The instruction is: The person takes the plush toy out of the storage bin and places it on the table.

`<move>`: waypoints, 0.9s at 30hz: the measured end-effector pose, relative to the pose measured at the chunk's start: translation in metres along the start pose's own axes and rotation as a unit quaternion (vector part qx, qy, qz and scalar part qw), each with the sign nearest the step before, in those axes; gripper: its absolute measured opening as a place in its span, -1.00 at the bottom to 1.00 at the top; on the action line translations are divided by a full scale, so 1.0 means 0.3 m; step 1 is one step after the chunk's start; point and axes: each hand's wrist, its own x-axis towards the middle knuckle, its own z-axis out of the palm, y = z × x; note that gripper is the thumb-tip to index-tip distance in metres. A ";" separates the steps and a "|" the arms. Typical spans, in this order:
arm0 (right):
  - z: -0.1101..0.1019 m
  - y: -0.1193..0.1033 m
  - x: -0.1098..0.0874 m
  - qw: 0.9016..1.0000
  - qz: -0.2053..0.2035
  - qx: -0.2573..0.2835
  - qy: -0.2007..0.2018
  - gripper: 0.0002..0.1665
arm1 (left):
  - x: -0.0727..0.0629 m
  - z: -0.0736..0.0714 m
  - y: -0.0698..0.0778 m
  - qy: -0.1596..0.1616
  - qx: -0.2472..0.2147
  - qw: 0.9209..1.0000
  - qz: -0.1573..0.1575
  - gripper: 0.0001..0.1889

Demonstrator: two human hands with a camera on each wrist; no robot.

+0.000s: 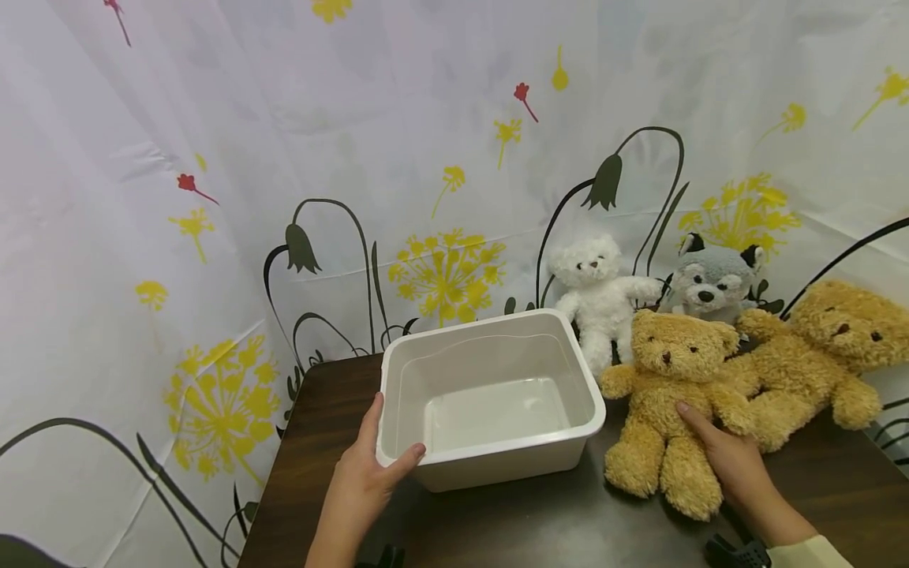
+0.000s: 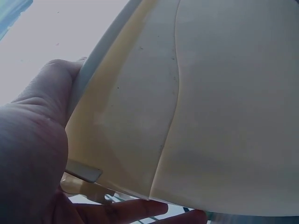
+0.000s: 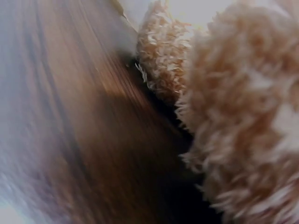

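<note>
A white plastic tub (image 1: pixel 497 471) stands on the table with nothing inside it. My left hand (image 1: pixel 362 477) grips its near left corner, thumb over the rim and fingers outside. In the left wrist view, the fingers extend along the tub's wall (image 2: pixel 224 102). To the right of the tub, my right hand (image 1: pixel 735 465) holds a golden-brown teddy bear (image 1: pixel 660 402) by its side, with the thumb on its belly. The other right fingers are hidden behind the bear. Its curly fur (image 3: pixel 247 121) fills much of the right wrist view.
Behind the held bear sit a white teddy bear (image 1: pixel 600 300) and a grey husky plush (image 1: pixel 710 280). A second golden-brown teddy bear (image 1: pixel 802 367) leans at the far right. The dark wooden table (image 1: pixel 319 418) backs onto a flower-patterned curtain (image 1: pixel 426 118).
</note>
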 end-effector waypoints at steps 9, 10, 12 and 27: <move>0.011 -0.021 -0.016 0.996 0.076 -0.043 0.031 0.43 | -0.001 0.004 -0.009 0.004 -0.001 1.000 0.007 0.13; 0.008 -0.020 -0.019 0.994 0.082 -0.059 0.032 0.48 | -0.001 0.004 -0.008 0.004 0.000 1.000 0.007 0.13; 0.001 -0.018 -0.024 0.991 0.085 -0.095 0.034 0.53 | -0.002 0.003 -0.006 0.003 0.000 1.000 0.005 0.13; -0.050 -0.037 -0.040 0.976 0.105 -0.187 -0.031 0.58 | -0.006 0.002 -0.006 0.005 -0.004 1.000 0.002 0.13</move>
